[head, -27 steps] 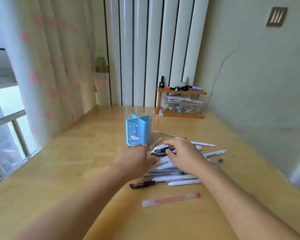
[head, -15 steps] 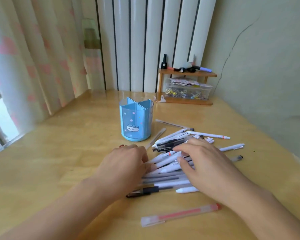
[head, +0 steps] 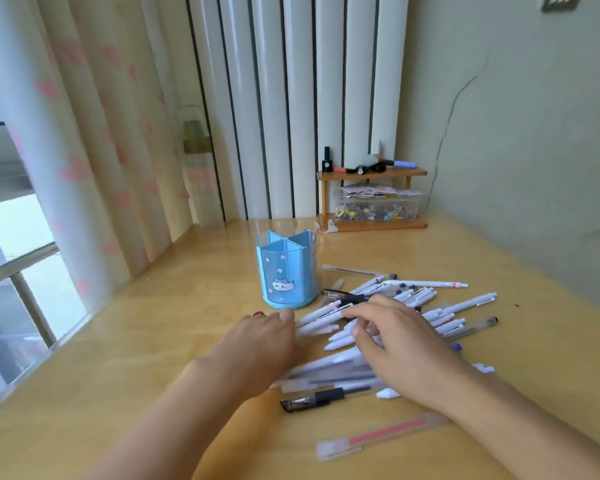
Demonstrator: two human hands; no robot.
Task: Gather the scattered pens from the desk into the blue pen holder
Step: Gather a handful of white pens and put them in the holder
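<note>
The blue pen holder, with a cat picture and several compartments, stands upright on the wooden desk. To its right and in front lies a heap of several pens, mostly white, some clear. My left hand rests palm down at the heap's left edge, touching the pens, a red ring on one finger. My right hand lies over the heap's middle with fingers spread on the pens. A black pen and a frosted red pen lie nearest me. Neither hand has lifted a pen.
A small wooden shelf with a clear box of small items stands at the back against the wall. A curtain and a window are on the left. The wall borders the desk's right side.
The view has shifted slightly. Both hands have stayed on the pen heap; the right hand's fingers have spread and shifted a little over the pens. No pen has been picked up.
</note>
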